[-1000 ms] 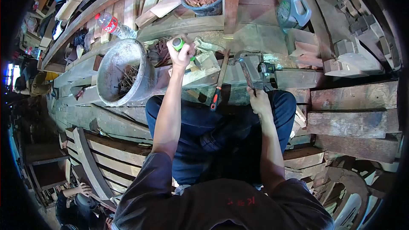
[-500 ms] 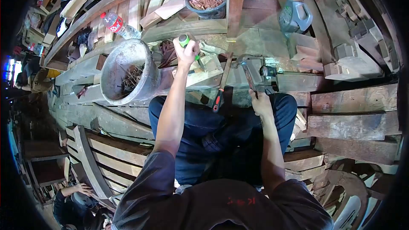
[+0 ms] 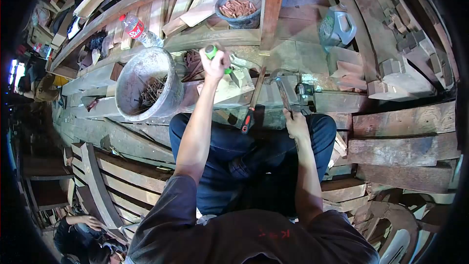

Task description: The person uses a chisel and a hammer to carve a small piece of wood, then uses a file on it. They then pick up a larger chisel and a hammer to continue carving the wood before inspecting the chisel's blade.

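My left hand (image 3: 215, 63) is wrapped around the green handle (image 3: 210, 50) of a chisel. Its blade (image 3: 236, 79) points down and right over a pale wood block (image 3: 233, 90). A hammer (image 3: 283, 94) is gripped in my right hand (image 3: 296, 126), low on the handle, its head pointing away from me to the right of the block. Between the two hands lies a long, rusty-bladed tool with a black and red handle (image 3: 247, 120), close to my knees.
Left of the block stands a large grey bucket (image 3: 124, 93) with nails in it. A plastic bottle (image 3: 140, 30), a bucket of wood pieces (image 3: 238, 9) and a blue jug (image 3: 338, 27) are farther off. Planks (image 3: 405, 124) lie at right; another person (image 3: 80, 234) is at lower left.
The chisel has turned a little in my left hand, and more of its blade's flat shows. My right hand keeps the hammer, lying slightly lower; the whole view has shifted slightly.
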`<state>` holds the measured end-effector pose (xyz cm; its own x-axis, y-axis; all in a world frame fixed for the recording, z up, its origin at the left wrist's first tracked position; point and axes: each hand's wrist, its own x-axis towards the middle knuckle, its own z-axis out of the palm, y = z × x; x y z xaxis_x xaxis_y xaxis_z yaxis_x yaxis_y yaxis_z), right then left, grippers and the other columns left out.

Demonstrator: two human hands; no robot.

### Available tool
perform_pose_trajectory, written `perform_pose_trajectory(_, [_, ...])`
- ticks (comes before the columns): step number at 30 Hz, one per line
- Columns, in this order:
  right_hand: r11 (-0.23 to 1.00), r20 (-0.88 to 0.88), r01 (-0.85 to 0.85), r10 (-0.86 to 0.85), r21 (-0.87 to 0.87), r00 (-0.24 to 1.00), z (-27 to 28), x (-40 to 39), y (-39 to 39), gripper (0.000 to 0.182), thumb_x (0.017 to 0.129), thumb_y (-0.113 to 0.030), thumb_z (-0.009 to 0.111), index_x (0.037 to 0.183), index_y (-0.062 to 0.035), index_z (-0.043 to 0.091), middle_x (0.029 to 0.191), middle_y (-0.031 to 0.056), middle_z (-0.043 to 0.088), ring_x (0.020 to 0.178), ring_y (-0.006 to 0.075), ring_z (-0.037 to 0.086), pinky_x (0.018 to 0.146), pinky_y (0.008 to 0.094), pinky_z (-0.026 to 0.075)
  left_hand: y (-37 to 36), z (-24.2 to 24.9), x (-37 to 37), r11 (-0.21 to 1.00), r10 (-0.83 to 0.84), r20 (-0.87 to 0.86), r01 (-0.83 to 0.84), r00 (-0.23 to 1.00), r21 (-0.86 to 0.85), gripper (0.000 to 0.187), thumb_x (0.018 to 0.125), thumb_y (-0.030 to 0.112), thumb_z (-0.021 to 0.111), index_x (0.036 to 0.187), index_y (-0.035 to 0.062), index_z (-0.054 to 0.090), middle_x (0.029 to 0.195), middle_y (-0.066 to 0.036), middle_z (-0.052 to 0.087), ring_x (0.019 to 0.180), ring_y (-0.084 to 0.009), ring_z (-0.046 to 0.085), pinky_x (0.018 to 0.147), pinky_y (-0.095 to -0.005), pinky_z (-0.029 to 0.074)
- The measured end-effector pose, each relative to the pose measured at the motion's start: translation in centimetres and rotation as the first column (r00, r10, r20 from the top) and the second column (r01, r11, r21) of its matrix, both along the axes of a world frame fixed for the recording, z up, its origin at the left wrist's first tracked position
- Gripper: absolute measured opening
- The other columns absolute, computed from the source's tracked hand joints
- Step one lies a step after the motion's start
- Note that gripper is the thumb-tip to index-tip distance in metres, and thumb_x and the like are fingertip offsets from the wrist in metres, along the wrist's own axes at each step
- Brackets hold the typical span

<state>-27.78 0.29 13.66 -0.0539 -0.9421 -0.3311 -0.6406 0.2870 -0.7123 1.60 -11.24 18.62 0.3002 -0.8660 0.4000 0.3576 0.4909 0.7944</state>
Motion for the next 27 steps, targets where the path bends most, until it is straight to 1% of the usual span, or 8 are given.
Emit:
perform_pose_trajectory(5, [1.0, -0.03, -0.007, 0.008, 0.017, 1.0, -1.3, -0.5, -0.1, 0.044, 0.098, -0.037, 0.051, 0.089, 0.0036, 0.066, 0.07, 0.0273, 0.064, 0.059, 0.0362, 0.067, 0.062, 0.0453, 0.053, 1.1, 2.1, 2.7, 0.998, 0.0, -0.062, 0.004, 0.998, 0.065, 0.01, 0.083, 0.01, 0.057, 0.083, 0.0015, 0.051, 0.052, -0.005, 0.04, 0.038, -0.0132, 0.036, 0.036, -0.0275, 0.028])
perform_pose_trajectory(10, [0.994, 0.029, 0.014, -0.018, 0.105, 0.999, 1.6, 0.5, 0.1, 0.047, 0.098, -0.039, 0.051, 0.088, 0.0051, 0.064, 0.067, 0.0283, 0.062, 0.057, 0.0358, 0.067, 0.059, 0.0458, 0.052, 2.5, 0.3, 6.5, 0.995, 0.053, 0.118, -0.063, 0.992, 0.083, 0.011, 0.083, 0.008, 0.059, 0.08, 0.002, 0.049, 0.054, -0.006, 0.045, 0.039, -0.0131, 0.039, 0.038, -0.0261, 0.032])
perform_pose_trajectory(14, [0.998, -0.014, 0.02, -0.019, 0.059, 1.0, 0.4, 0.4, -0.1, 0.043, 0.097, -0.037, 0.052, 0.091, 0.0034, 0.065, 0.076, 0.0292, 0.064, 0.072, 0.0412, 0.067, 0.067, 0.0479, 0.052, 3.3, -2.0, 7.6, 0.986, 0.149, 0.229, -0.163, 0.962, 0.044, 0.013, 0.084, 0.008, 0.059, 0.079, 0.0026, 0.048, 0.058, -0.007, 0.049, 0.042, -0.0124, 0.042, 0.039, -0.0262, 0.034])
perform_pose_trajectory(19, [0.999, -0.036, -0.011, 0.013, 0.049, 0.999, -1.3, -0.1, -0.4, 0.038, 0.097, -0.036, 0.052, 0.097, -0.0002, 0.067, 0.09, 0.0296, 0.064, 0.093, 0.0463, 0.062, 0.077, 0.0501, 0.049, 3.0, -0.8, 5.8, 0.975, 0.218, 0.115, -0.222, 0.969, 0.028, 0.022, 0.083, -0.003, 0.059, 0.069, 0.0049, 0.044, 0.052, 0.0, 0.045, 0.04, -0.0075, 0.041, 0.039, -0.0239, 0.033])
perform_pose_trajectory(22, [0.995, -0.056, -0.008, 0.013, 0.095, 0.998, -0.5, 0.1, -0.5, 0.04, 0.097, -0.037, 0.051, 0.097, -0.0008, 0.068, 0.08, 0.0279, 0.064, 0.083, 0.0434, 0.066, 0.072, 0.0484, 0.051, 2.2, -0.4, 5.0, 0.964, 0.223, 0.32, -0.257, 0.921, 0.069, 0.016, 0.085, 0.002, 0.063, 0.075, 0.002, 0.051, 0.053, -0.001, 0.049, 0.041, -0.0079, 0.043, 0.04, -0.0244, 0.033])
perform_pose_trajectory(24, [0.994, -0.072, -0.012, 0.02, 0.112, 0.997, -0.1, 0.1, -0.5, 0.039, 0.097, -0.036, 0.051, 0.097, -0.0002, 0.068, 0.071, 0.0255, 0.064, 0.068, 0.0388, 0.068, 0.064, 0.0457, 0.052, 1.3, -0.5, 3.8, 0.964, 0.261, 0.519, -0.249, 0.814, -0.094, 0.01, 0.077, 0.002, 0.065, 0.074, 0.0001, 0.057, 0.059, -0.002, 0.058, 0.05, -0.0092, 0.054, 0.047, -0.0232, 0.041])
perform_pose_trajectory(25, [0.994, -0.062, -0.001, 0.008, 0.113, 0.998, 0.3, 0.3, -0.5, 0.039, 0.097, -0.035, 0.051, 0.097, -0.0001, 0.068, 0.071, 0.0253, 0.064, 0.066, 0.0378, 0.068, 0.062, 0.0452, 0.052, 0.9, -0.7, 3.1, 0.957, 0.28, 0.694, -0.249, 0.663, -0.148, 0.009, 0.072, 0.004, 0.067, 0.073, 0.0011, 0.059, 0.064, -0.005, 0.064, 0.056, -0.0095, 0.059, 0.051, -0.025, 0.045])
perform_pose_trajectory(27, [0.993, -0.041, 0.016, -0.012, 0.117, 0.999, 1.0, 0.6, -0.4, 0.037, 0.097, -0.033, 0.051, 0.097, 0.0003, 0.068, 0.07, 0.0249, 0.064, 0.061, 0.0357, 0.068, 0.059, 0.0441, 0.052, 1.7, 0.3, 0.6, 0.973, 0.23, 0.824, -0.146, 0.517, -0.18, 0.016, 0.069, 0.014, 0.073, 0.071, 0.0034, 0.061, 0.065, -0.013, 0.063, 0.057, -0.0244, 0.064, 0.057, -0.0335, 0.048])
